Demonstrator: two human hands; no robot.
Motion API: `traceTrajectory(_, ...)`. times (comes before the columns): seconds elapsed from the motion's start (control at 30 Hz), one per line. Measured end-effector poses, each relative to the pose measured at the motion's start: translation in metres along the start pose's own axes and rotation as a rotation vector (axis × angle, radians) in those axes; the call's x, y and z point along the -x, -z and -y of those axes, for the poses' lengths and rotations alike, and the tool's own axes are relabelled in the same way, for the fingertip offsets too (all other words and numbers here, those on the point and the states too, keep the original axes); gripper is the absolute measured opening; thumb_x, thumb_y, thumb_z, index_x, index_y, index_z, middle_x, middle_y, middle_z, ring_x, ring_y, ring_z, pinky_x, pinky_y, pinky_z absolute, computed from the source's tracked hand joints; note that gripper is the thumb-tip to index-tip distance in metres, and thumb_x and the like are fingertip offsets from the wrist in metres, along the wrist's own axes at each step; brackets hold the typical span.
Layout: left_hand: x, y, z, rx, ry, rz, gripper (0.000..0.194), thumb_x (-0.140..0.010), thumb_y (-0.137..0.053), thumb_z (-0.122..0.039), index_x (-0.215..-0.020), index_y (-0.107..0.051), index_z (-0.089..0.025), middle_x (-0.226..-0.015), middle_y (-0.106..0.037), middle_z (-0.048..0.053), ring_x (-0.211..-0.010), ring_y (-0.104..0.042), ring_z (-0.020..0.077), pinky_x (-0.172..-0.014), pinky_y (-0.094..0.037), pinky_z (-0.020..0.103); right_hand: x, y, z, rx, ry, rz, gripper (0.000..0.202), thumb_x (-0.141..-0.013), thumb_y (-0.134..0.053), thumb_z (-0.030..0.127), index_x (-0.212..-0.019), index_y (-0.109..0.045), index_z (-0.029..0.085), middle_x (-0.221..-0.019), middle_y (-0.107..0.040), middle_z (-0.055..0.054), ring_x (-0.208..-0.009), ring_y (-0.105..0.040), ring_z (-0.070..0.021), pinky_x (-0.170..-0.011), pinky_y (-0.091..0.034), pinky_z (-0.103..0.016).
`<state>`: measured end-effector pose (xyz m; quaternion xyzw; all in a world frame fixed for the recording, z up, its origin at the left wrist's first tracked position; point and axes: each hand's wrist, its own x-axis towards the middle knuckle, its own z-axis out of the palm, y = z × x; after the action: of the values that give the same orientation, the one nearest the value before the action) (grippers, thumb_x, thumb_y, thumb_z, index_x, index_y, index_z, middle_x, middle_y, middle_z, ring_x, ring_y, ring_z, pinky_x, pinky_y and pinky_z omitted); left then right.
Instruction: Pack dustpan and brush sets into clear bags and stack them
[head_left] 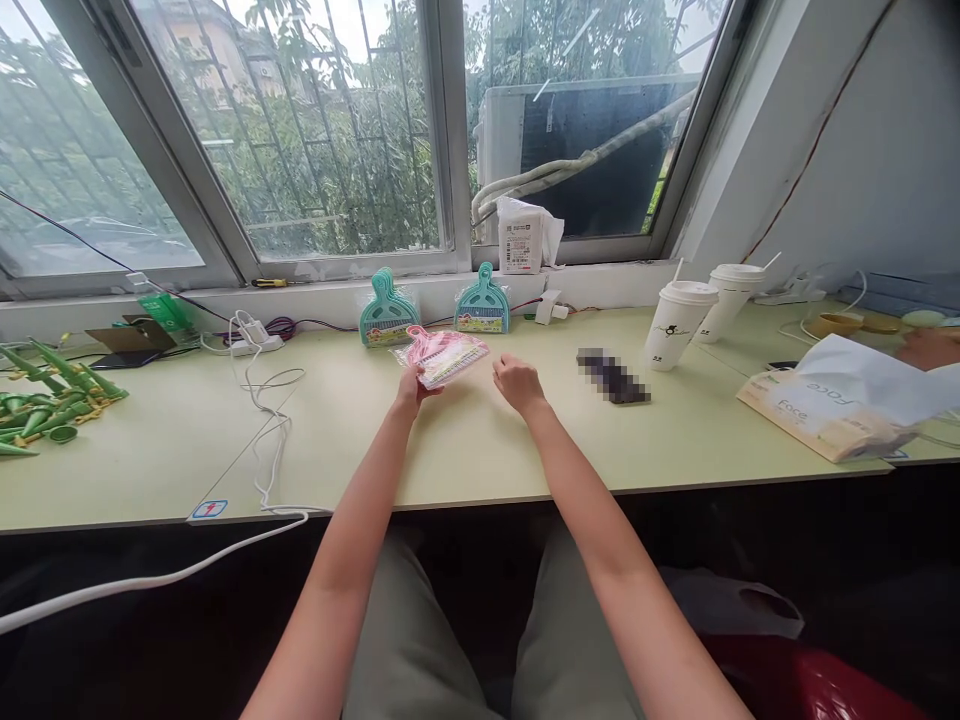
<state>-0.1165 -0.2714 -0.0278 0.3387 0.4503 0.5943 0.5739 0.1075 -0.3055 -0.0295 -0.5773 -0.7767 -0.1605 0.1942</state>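
Note:
A pink dustpan-shaped item in clear wrapping (444,358) is tilted above the desk, with my left hand (414,390) closed round its lower left edge. Just right of it, my right hand (517,382) is held with its fingers curled together; whether something small is between them is hidden. Behind the pink item, two similar teal items in clear wrapping stand upright near the window sill, one on the left (387,312) and the other on the right (483,302).
On the pale green desk (465,460), a blurred dark object (613,377), two white cups (679,325) and a tissue pack (832,400) lie to the right. White cables (277,440) and green pieces (52,400) are on the left. Another person's hand (930,347) shows far right.

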Motion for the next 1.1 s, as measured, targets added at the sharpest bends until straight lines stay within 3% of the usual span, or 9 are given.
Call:
traceTrajectory(0.1, 0.001, 0.002, -0.002, 0.019, 0.040, 0.013, 0.040, -0.069, -0.049, -0.012, -0.109, -0.055, -0.011, -0.073, -0.064, 0.008, -0.058, -0.059, 0.0171, -0.047, -0.054, 0.027, 0.001, 0.001, 0.003, 0.025, 0.286, -0.093, 0.039, -0.090, -0.045, 0.009, -0.127, -0.051, 0.020, -0.132, -0.055, -0.013, -0.118, -0.049, -0.0260, -0.083, -0.044, -0.034)
traceTrajectory(0.17, 0.003, 0.003, -0.003, 0.012, 0.056, 0.028, 0.041, -0.069, -0.049, -0.012, -0.110, -0.055, -0.011, -0.072, -0.063, 0.007, -0.057, -0.058, 0.0167, -0.046, -0.054, 0.026, 0.000, 0.001, 0.004, 0.017, 0.342, -0.118, 0.045, -0.089, -0.044, 0.005, -0.131, -0.047, 0.020, -0.136, -0.052, -0.011, -0.122, -0.046, -0.0255, -0.089, -0.042, -0.036)
traceTrajectory(0.3, 0.008, 0.002, -0.004, -0.021, 0.077, 0.051, 0.042, -0.069, -0.049, -0.013, -0.110, -0.054, -0.010, -0.070, -0.062, 0.006, -0.055, -0.056, 0.0158, -0.044, -0.053, 0.025, -0.001, -0.003, 0.001, -0.053, 0.310, -0.147, 0.044, -0.088, -0.047, 0.005, -0.129, -0.050, 0.021, -0.133, -0.054, -0.011, -0.121, -0.046, -0.0262, -0.092, -0.040, -0.038)
traceTrajectory(0.5, 0.008, 0.002, -0.002, -0.101, 0.086, 0.110, 0.040, -0.069, -0.052, -0.015, -0.108, -0.056, -0.011, -0.076, -0.064, 0.009, -0.060, -0.059, 0.0178, -0.044, -0.053, 0.026, 0.001, -0.014, -0.014, -0.084, 0.206, -0.061, 0.018, -0.092, -0.051, 0.016, -0.104, -0.065, 0.018, -0.102, -0.066, -0.010, -0.099, -0.053, -0.0241, -0.079, -0.041, -0.033)
traceTrajectory(0.6, 0.005, 0.006, -0.001, -0.066, 0.069, 0.099, 0.039, -0.069, -0.053, -0.015, -0.107, -0.055, -0.012, -0.075, -0.064, 0.008, -0.060, -0.059, 0.0171, -0.045, -0.053, 0.025, 0.003, -0.013, -0.018, 0.003, 0.118, -0.135, 0.020, -0.092, -0.055, 0.022, -0.109, -0.065, 0.018, -0.113, -0.062, -0.013, -0.105, -0.048, -0.0275, -0.083, -0.037, -0.038)
traceTrajectory(0.7, 0.002, 0.010, -0.001, -0.040, 0.087, 0.106, 0.038, -0.068, -0.053, -0.014, -0.106, -0.053, -0.013, -0.071, -0.060, 0.005, -0.054, -0.056, 0.0146, -0.044, -0.051, 0.024, 0.002, -0.010, -0.019, 0.052, 0.088, -0.188, 0.025, -0.092, -0.052, 0.014, -0.113, -0.064, 0.021, -0.131, -0.053, -0.013, -0.117, -0.042, -0.0285, -0.088, -0.033, -0.040)
traceTrajectory(0.83, 0.003, 0.011, 0.001, -0.040, 0.144, 0.163, 0.036, -0.069, -0.054, -0.013, -0.105, -0.051, -0.016, -0.069, -0.058, 0.002, -0.051, -0.054, 0.0128, -0.042, -0.048, 0.022, 0.000, -0.009, -0.021, 0.040, 0.033, -0.194, 0.026, -0.095, -0.045, 0.012, -0.109, -0.065, 0.021, -0.131, -0.052, -0.015, -0.118, -0.040, -0.0292, -0.088, -0.032, -0.041)
traceTrajectory(0.97, 0.005, 0.011, 0.001, -0.016, 0.156, 0.157, 0.028, -0.073, -0.056, -0.015, -0.101, -0.050, -0.017, -0.070, -0.058, 0.002, -0.052, -0.054, 0.0122, -0.040, -0.044, 0.020, -0.001, -0.012, -0.026, -0.051, -0.008, -0.191, 0.019, -0.095, -0.052, 0.023, -0.106, -0.066, 0.020, -0.123, -0.057, -0.016, -0.112, -0.045, -0.0303, -0.087, -0.036, -0.043)
traceTrajectory(1.1, 0.004, 0.013, 0.000, -0.038, 0.167, 0.156, 0.022, -0.077, -0.055, -0.018, -0.099, -0.052, -0.016, -0.069, -0.058, 0.003, -0.051, -0.054, 0.0128, -0.040, -0.044, 0.021, -0.002, -0.019, -0.029, -0.305, -0.011, -0.188, 0.023, -0.087, -0.065, 0.023, -0.109, -0.067, 0.027, -0.131, -0.057, -0.009, -0.121, -0.046, -0.0295, -0.092, -0.040, -0.044)
